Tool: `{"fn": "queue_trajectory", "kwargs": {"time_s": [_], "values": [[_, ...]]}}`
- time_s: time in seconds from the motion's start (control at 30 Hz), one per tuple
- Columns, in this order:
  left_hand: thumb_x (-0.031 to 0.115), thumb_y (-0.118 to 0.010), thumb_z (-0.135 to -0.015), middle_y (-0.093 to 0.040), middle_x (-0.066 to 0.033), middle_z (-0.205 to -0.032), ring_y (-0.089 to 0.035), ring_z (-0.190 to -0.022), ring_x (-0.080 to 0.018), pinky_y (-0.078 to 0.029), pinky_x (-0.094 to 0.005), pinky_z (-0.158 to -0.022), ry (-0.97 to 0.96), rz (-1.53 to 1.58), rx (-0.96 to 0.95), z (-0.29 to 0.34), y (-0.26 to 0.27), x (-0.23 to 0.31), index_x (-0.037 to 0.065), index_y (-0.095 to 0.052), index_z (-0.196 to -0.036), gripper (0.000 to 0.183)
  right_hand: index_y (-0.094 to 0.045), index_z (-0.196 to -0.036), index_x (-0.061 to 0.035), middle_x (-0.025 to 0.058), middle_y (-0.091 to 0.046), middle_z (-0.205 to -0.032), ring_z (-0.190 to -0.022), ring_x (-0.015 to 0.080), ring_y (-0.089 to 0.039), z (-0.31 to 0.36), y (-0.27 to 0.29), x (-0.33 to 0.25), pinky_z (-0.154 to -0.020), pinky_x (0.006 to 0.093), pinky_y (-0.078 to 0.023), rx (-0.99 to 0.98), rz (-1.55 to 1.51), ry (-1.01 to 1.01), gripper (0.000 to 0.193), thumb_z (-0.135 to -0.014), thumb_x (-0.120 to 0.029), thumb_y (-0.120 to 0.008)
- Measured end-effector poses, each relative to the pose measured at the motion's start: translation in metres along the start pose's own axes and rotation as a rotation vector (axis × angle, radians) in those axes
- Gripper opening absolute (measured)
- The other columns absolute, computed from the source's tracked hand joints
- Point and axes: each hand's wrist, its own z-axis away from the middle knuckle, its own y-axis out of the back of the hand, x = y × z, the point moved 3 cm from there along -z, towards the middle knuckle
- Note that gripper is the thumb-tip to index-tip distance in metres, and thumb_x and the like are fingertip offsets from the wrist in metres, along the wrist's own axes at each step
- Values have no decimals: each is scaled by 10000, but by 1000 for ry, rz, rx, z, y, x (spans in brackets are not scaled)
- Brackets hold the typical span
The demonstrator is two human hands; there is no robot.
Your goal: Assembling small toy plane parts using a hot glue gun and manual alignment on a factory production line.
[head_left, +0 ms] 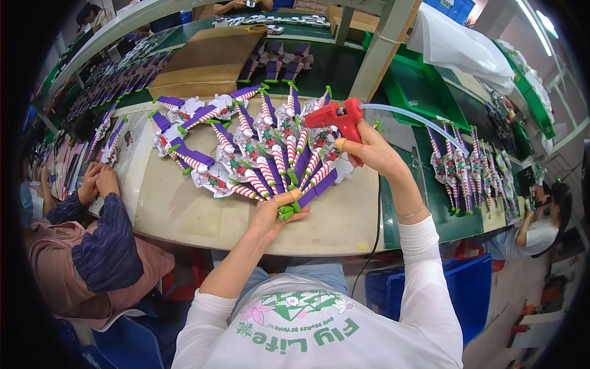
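head view showed a fan of toy figures (pixel 278 163) with red-and-white striped limbs, purple panels and green tips, lying on a cream tabletop (pixel 169 216) in front of the person, with more of them bending round to the left in a loop. the left hand (pixel 267 220) was closed on the green tips at the near end of the fan, its thumb on top in a tan finger cover (pixel 286 198) and its fingers beneath; how many figures it had hold of could not be told. the right hand (pixel 372 150) was wrapped round the handle of a red glue gun (pixel 335 115), held over the right part of the fan with its front end toward the left; whether its nozzle touched a figure could not be made out. a long translucent glue stick (pixel 418 113) curved from the back of the gun to the right. beyond the figures stood a brown cardboard box (pixel 206 60), and to the right of it a green tray (pixel 421 92). farther right, a row of similar figures (pixel 470 167) lay on a green surface (pixel 442 226). at the left sat a co-worker (pixel 107 252) in dark blue sleeves, both hands together near the table's edge
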Motion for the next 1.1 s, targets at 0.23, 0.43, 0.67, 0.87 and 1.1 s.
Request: {"fn": "queue_trajectory", "kwargs": {"time_s": [0.23,0.43,0.67,0.87,1.1], "values": [[130,-668,-843,-670,-137,-1024,-676,-879,-319,-590,-443,-792,-13,-15,9,-1,1,1,-23,-613,-1107,309,-406,-1268,5,25,-521,-717,-526,92,-498,-3,1,-3,-462,258,-379,42,-50,16,488,-881,-177,-641],[128,-669,-844,-670,-139,-1015,-676,-877,-318,-591,-440,-789,-5,-7,10,-1,1,0,-24,-622,-1089,293,-466,-1140,-9,19,-520,-682,-524,94,-503,-22,9,7,-471,260,-383,89,-119,18,364,-873,-180,-645],[118,-665,-848,-672,-131,-1000,-677,-863,-313,-594,-439,-781,2,12,9,0,1,0,-20,-624,-1077,271,-477,-1058,-40,9,-520,-705,-530,85,-495,-36,10,15,-477,246,-376,90,-146,7,284,-877,-181,-643],[109,-674,-840,-672,-122,-988,-677,-845,-301,-597,-433,-773,1,27,18,0,1,0,-15,-626,-1066,263,-472,-1090,-35,9,-520,-759,-537,78,-497,-39,9,20,-475,238,-382,105,-155,-21,303,-874,-161,-643],[101,-680,-834,-671,-111,-974,-679,-832,-288,-600,-425,-760,2,29,12,2,-1,1,-10,-627,-1057,254,-451,-1169,-26,8,-522,-757,-545,79,-505,-40,5,19,-479,242,-400,170,-53,39,367,-876,-146,-636]]}}
